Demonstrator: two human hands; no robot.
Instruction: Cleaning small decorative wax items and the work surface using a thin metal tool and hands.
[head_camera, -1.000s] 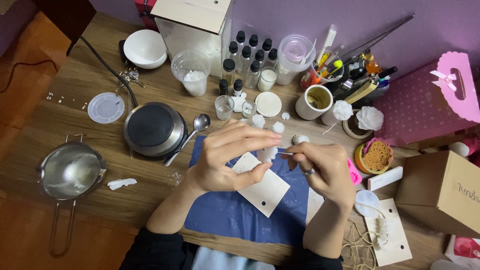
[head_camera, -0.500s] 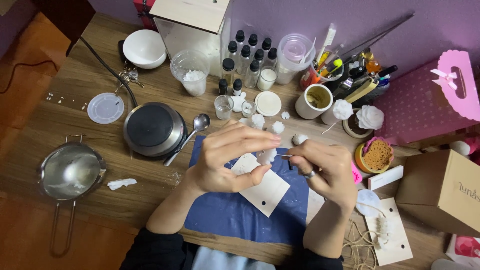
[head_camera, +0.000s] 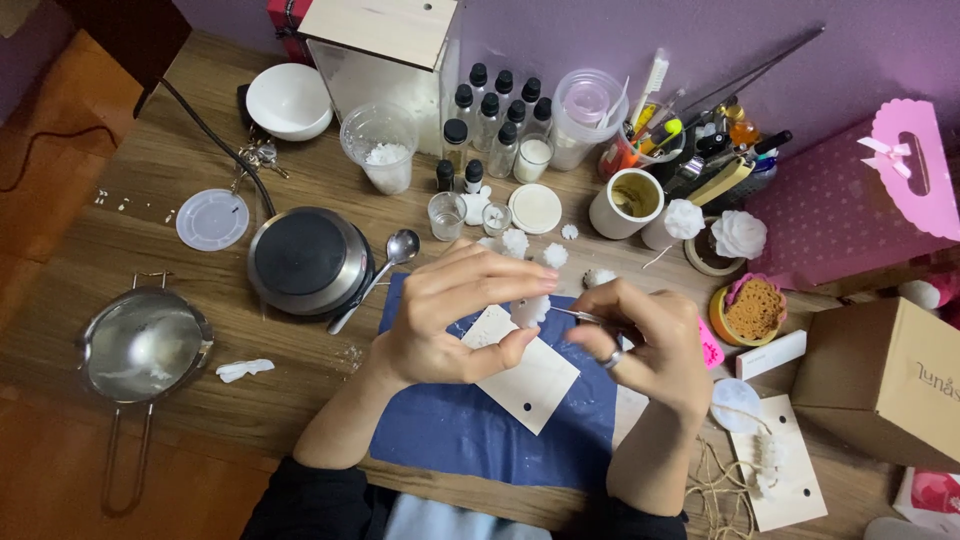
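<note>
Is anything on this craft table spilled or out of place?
A few small messes. White flecks dot the blue mat under the hands. A crumpled white scrap lies alone on the wood near the metal pot, and pale crumbs are scattered beside the round plastic lid. Nothing looks broken.

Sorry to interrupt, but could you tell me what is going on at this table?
A person holds a small white flower-shaped piece in the left hand and touches it with thin metal tweezers in the right hand, above a white card on a blue mat.
</note>
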